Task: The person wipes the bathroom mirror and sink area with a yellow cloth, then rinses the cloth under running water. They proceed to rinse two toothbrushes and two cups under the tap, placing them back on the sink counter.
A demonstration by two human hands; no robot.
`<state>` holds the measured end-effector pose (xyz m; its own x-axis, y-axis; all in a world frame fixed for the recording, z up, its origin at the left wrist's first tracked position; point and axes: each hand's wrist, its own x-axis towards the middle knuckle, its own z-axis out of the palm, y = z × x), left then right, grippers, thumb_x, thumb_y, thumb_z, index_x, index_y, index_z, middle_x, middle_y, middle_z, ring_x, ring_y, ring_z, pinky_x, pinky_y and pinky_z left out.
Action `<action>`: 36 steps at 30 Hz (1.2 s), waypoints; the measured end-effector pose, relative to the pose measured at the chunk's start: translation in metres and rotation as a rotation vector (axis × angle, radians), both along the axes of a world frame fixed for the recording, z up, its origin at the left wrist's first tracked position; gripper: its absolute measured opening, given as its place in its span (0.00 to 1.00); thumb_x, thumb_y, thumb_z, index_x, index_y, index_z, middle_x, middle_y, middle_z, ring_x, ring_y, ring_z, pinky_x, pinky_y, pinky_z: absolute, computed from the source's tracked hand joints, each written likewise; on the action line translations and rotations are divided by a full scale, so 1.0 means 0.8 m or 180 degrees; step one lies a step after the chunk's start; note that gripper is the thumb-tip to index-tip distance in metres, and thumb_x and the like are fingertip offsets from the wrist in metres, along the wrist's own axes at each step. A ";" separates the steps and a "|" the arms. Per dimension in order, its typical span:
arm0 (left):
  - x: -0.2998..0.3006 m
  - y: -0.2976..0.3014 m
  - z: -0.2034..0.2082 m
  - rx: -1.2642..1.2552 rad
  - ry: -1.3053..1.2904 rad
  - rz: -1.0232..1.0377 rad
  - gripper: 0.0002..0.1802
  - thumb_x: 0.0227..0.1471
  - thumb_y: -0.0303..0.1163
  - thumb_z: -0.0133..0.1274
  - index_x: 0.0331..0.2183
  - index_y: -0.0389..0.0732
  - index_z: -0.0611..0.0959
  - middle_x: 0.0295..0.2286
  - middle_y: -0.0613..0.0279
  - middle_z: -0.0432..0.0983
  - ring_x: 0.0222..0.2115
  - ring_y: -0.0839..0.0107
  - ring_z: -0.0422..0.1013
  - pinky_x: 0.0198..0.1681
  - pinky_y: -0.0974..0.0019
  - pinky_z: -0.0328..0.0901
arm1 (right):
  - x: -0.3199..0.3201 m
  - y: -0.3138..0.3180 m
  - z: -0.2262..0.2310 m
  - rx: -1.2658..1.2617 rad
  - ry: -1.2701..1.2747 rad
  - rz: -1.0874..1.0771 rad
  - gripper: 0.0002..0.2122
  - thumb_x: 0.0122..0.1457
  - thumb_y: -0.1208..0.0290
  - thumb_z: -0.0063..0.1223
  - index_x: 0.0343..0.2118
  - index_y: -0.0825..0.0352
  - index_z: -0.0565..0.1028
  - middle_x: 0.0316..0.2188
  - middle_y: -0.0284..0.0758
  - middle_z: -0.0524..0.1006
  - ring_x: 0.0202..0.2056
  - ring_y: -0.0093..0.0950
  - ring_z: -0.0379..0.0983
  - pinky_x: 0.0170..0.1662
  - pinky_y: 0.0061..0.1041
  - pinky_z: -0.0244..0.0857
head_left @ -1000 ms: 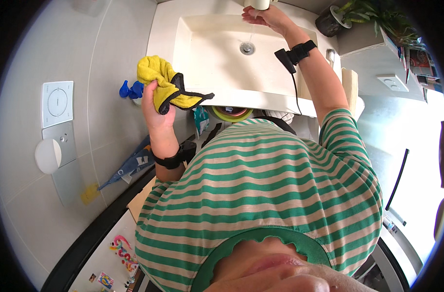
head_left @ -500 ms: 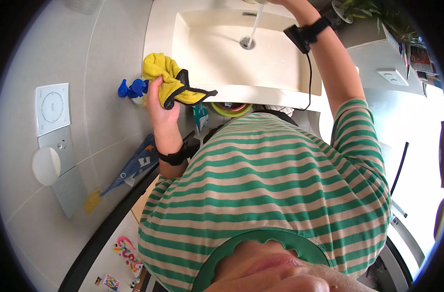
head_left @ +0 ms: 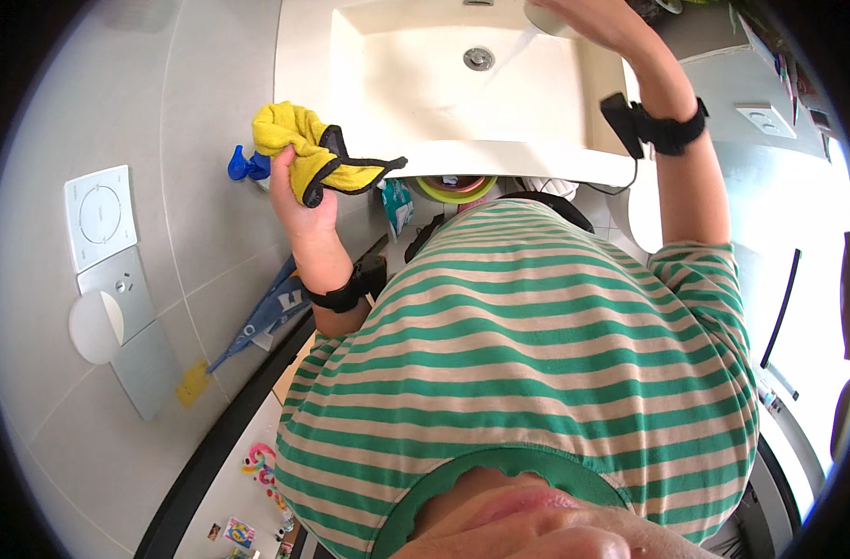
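Observation:
My left hand (head_left: 301, 197) is closed around a yellow cloth (head_left: 293, 130) with black edging, left of the white sink (head_left: 397, 112). The cloth is bunched at the top, and one corner sticks out to the right. At the upper right, my right hand (head_left: 600, 20) grips a pale rounded thing (head_left: 548, 19), partly cut off by the picture's top edge; its kind I cannot make out. From it a thin stream of water (head_left: 514, 56) slants down to the left into the basin, right of the round metal drain (head_left: 478, 59).
Blue pump tops (head_left: 249, 164) stand by the tiled wall, close to my left hand. Below the sink's front edge are a green basin (head_left: 456, 189) and a teal packet (head_left: 397, 205). A grey cabinet side with a white socket (head_left: 765, 121) lies to the right.
My right hand has moved right, taking the pale thing with it. The stream, which fell onto the drain, now slants beside it. My left hand with the cloth has shifted slightly left.

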<state>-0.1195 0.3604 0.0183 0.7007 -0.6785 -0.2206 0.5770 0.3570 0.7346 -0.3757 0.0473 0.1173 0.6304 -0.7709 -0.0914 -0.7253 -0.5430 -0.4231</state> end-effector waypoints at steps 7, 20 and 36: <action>-0.007 -0.009 0.030 0.0052 -0.0108 0.0009 0.18 0.58 0.34 0.49 0.48 0.35 0.77 0.42 0.57 0.77 0.44 0.62 0.75 0.50 0.59 0.69 | -0.023 0.017 -0.014 0.1233 -0.0898 0.0054 0.25 0.60 0.47 0.45 0.38 0.69 0.80 0.24 0.33 0.75 0.25 0.25 0.69 0.29 0.26 0.62; -0.006 -0.011 0.045 -0.0114 -0.0789 -0.0331 0.21 0.59 0.39 0.45 0.52 0.41 0.73 0.44 0.55 0.76 0.44 0.61 0.74 0.46 0.51 0.68 | -0.028 0.081 -0.013 0.2992 -0.1912 -0.0473 0.21 0.63 0.48 0.40 0.26 0.61 0.73 0.14 0.22 0.57 0.14 0.16 0.49 0.16 0.19 0.42; 0.001 -0.014 0.043 -0.0261 -0.0505 -0.0570 0.20 0.61 0.39 0.43 0.49 0.38 0.75 0.43 0.56 0.77 0.44 0.58 0.74 0.49 0.48 0.67 | 0.093 0.097 -0.186 0.2334 -0.2257 -0.1252 0.22 0.62 0.50 0.46 0.29 0.70 0.73 0.21 0.35 0.70 0.22 0.28 0.67 0.23 0.33 0.62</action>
<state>-0.1185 0.3489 0.0530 0.5891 -0.8061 -0.0564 0.5162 0.3217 0.7938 -0.3011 0.1245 -0.0313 0.4423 -0.8364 -0.3238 -0.2566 0.2280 -0.9392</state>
